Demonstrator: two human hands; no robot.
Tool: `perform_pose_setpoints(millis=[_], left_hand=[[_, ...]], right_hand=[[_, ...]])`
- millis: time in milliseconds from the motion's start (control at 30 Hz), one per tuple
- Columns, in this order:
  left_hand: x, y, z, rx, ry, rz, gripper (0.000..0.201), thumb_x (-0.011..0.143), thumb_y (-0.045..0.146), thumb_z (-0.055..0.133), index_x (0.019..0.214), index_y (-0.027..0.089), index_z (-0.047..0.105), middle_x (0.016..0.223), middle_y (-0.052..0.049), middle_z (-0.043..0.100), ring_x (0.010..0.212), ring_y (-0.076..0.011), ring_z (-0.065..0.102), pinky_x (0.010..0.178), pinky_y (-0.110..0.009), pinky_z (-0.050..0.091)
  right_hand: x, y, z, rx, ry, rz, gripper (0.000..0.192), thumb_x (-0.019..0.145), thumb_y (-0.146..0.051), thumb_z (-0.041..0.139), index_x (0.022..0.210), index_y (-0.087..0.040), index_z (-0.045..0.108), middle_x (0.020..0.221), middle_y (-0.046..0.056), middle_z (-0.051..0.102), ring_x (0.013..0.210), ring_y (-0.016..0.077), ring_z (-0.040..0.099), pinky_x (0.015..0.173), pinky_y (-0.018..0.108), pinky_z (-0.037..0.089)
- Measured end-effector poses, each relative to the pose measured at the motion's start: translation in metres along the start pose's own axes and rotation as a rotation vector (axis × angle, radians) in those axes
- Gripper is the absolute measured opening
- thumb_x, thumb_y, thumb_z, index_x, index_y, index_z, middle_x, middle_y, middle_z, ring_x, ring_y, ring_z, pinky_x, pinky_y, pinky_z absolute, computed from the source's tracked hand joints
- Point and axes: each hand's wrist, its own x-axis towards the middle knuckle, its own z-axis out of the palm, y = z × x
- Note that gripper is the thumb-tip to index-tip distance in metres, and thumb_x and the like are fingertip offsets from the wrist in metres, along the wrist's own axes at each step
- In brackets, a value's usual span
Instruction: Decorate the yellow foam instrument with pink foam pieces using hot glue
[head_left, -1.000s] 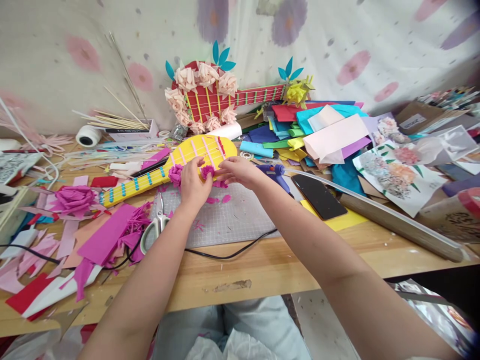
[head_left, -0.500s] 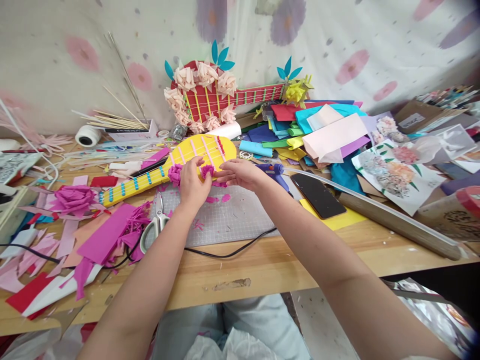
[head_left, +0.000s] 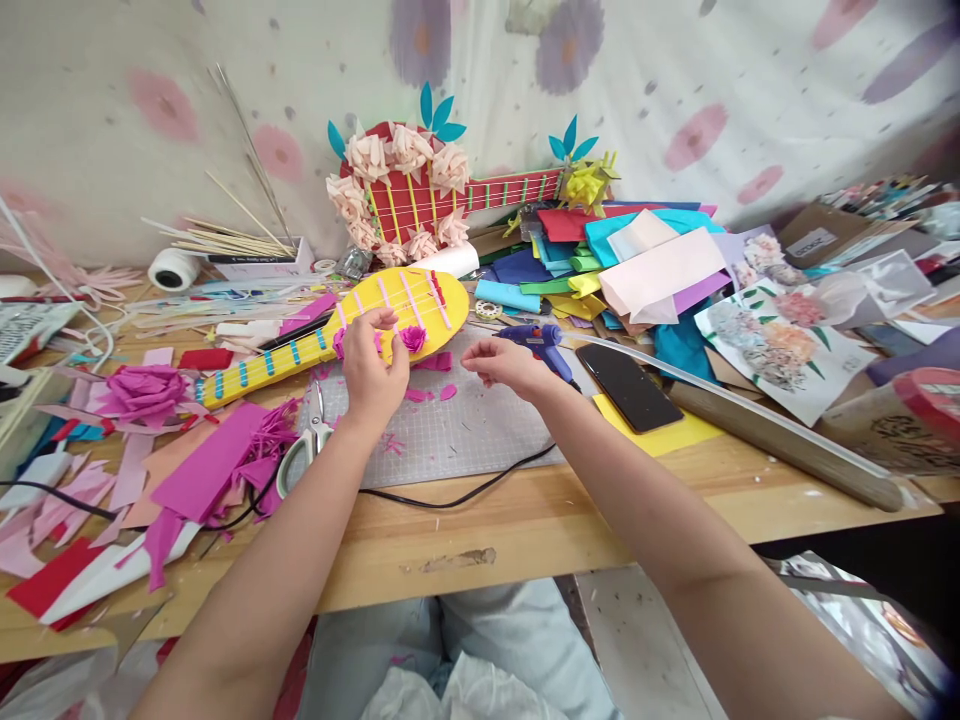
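Note:
A yellow paper guitar (head_left: 439, 290) with pink strings lies across the back of a grey cutting mat (head_left: 465, 430). A small magenta paper flower (head_left: 413, 338) sits on its lower edge, and a second one (head_left: 339, 343) peeks out beside my left hand (head_left: 373, 368). That hand hovers at the guitar's body between the two flowers, fingers curled and apart, holding nothing. My right hand (head_left: 504, 360) floats over the mat right of the guitar, loosely open and empty, close to a blue glue gun (head_left: 541, 340).
Scissors (head_left: 304, 450) and magenta paper scraps lie left of the mat, and a black cable (head_left: 450, 495) crosses its front. A black phone (head_left: 626, 385), a long roll (head_left: 787, 450) and a heap of coloured paper (head_left: 645, 260) fill the right. A red flowered guitar (head_left: 405, 200) leans behind.
Both hands have let go of the magenta flower on the guitar. My right hand has drawn back to the right, and my left has lifted slightly.

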Motion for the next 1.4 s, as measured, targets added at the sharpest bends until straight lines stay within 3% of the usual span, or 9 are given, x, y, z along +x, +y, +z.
perform_pose_setpoints(millis=[167, 333, 433, 567, 667, 767, 1100, 1400], left_hand=[[-0.017, 0.007, -0.007, -0.043, -0.17, -0.019, 0.025, 0.081, 0.019, 0.048, 0.107, 0.018, 0.049, 0.099, -0.006, 0.064, 0.08, -0.0139, 0.061, 0.077, -0.028, 0.047], [-0.043, 0.019, -0.009, -0.007, -0.639, -0.091, 0.024, 0.085, 0.026, 0.047, 0.107, 0.023, 0.054, 0.089, 0.0, 0.068, 0.069, -0.0124, 0.062, 0.066, -0.025, 0.045], [-0.047, 0.022, -0.007, 0.082, -0.778, -0.137, 0.03, 0.083, 0.031, 0.054, 0.112, 0.026, 0.054, 0.087, 0.002, 0.069, 0.073, -0.0143, 0.063, 0.064, -0.026, 0.043], [-0.04, 0.016, -0.01, 0.23, -0.773, -0.095, 0.037, 0.078, 0.028, 0.061, 0.114, 0.025, 0.054, 0.093, 0.0, 0.068, 0.082, -0.0181, 0.064, 0.066, -0.028, 0.044], [-0.035, 0.009, -0.016, 0.326, -0.748, 0.001, 0.036, 0.078, 0.023, 0.058, 0.113, 0.024, 0.056, 0.11, -0.004, 0.065, 0.094, -0.0218, 0.063, 0.07, -0.031, 0.046], [-0.034, 0.003, -0.02, 0.372, -0.75, 0.013, 0.034, 0.079, 0.02, 0.055, 0.113, 0.023, 0.057, 0.117, -0.005, 0.064, 0.098, -0.0234, 0.063, 0.073, -0.033, 0.047], [-0.037, -0.015, -0.013, 0.29, -0.73, -0.115, 0.024, 0.081, 0.023, 0.056, 0.104, 0.024, 0.061, 0.105, -0.004, 0.067, 0.089, -0.02, 0.064, 0.071, -0.031, 0.047], [-0.034, -0.009, -0.015, 0.272, -0.72, -0.165, 0.01, 0.079, 0.022, 0.059, 0.087, 0.024, 0.064, 0.096, -0.002, 0.065, 0.079, -0.0163, 0.061, 0.065, -0.028, 0.042]], right_hand=[[-0.002, 0.031, 0.005, -0.403, 0.104, -0.161, 0.012, 0.077, -0.025, 0.058, 0.073, -0.016, 0.064, 0.065, -0.001, 0.059, 0.058, 0.0094, 0.048, 0.055, 0.023, 0.036], [-0.003, 0.038, 0.012, -0.652, 0.218, -0.231, 0.019, 0.081, -0.033, 0.053, 0.083, -0.02, 0.068, 0.07, 0.0, 0.063, 0.064, 0.0128, 0.051, 0.059, 0.024, 0.032], [-0.005, 0.039, 0.009, -0.715, 0.228, -0.221, 0.021, 0.081, -0.039, 0.055, 0.082, -0.021, 0.067, 0.068, 0.0, 0.061, 0.064, 0.0134, 0.051, 0.057, 0.024, 0.03], [-0.009, 0.038, 0.005, -0.735, 0.236, -0.194, 0.023, 0.082, -0.043, 0.054, 0.082, -0.022, 0.064, 0.064, -0.001, 0.058, 0.061, 0.0136, 0.049, 0.055, 0.025, 0.028], [-0.011, 0.036, 0.006, -0.731, 0.23, -0.175, 0.024, 0.084, -0.043, 0.052, 0.083, -0.022, 0.063, 0.064, -0.001, 0.058, 0.06, 0.0136, 0.049, 0.055, 0.025, 0.028], [-0.011, 0.036, 0.006, -0.747, 0.224, -0.181, 0.025, 0.085, -0.043, 0.05, 0.083, -0.022, 0.064, 0.064, -0.001, 0.058, 0.06, 0.0137, 0.048, 0.056, 0.025, 0.028], [-0.009, 0.042, 0.01, -0.78, 0.232, -0.208, 0.027, 0.084, -0.046, 0.051, 0.084, -0.023, 0.065, 0.066, 0.0, 0.059, 0.061, 0.0134, 0.049, 0.055, 0.025, 0.027], [-0.01, 0.043, 0.008, -0.774, 0.221, -0.215, 0.027, 0.083, -0.045, 0.051, 0.083, -0.023, 0.065, 0.065, -0.001, 0.059, 0.061, 0.0133, 0.049, 0.055, 0.025, 0.027]])
